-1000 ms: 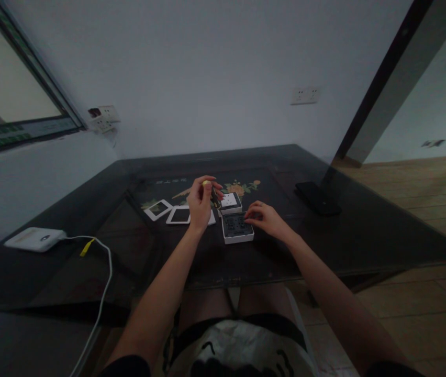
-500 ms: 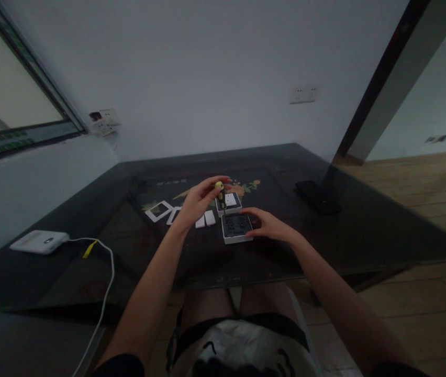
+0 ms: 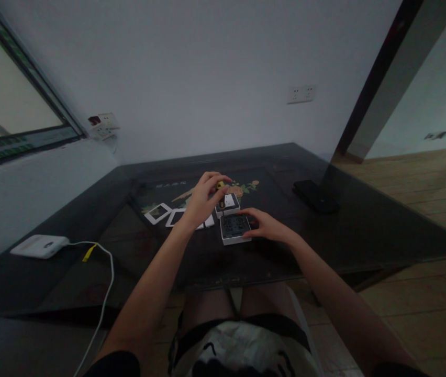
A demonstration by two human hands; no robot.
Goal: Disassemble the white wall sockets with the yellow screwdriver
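Observation:
My left hand (image 3: 204,198) is closed round the yellow and black handle of a screwdriver (image 3: 221,186), which stands upright. Its shaft points down at the upper left corner of a square white box-like unit (image 3: 235,242) with a dark inside. The tip is too small to make out. My right hand (image 3: 264,224) grips that unit at its right side, thumb at the front and fingers at the back. Just behind sits a second unit, a white socket (image 3: 229,201) in a dark frame. White square frames (image 3: 158,213) and small white plates (image 3: 209,221) lie left of it.
On the dark table (image 3: 160,256), a black phone-like case (image 3: 316,196) lies to the right. A white device (image 3: 40,246) with a cable (image 3: 112,262) and yellow tag (image 3: 89,252) rests at left. Wall sockets (image 3: 301,94) are on the wall behind.
My left fingers have shifted over the screwdriver's handle, covering more of it. My right hand keeps its hold on the unit. The view has moved slightly.

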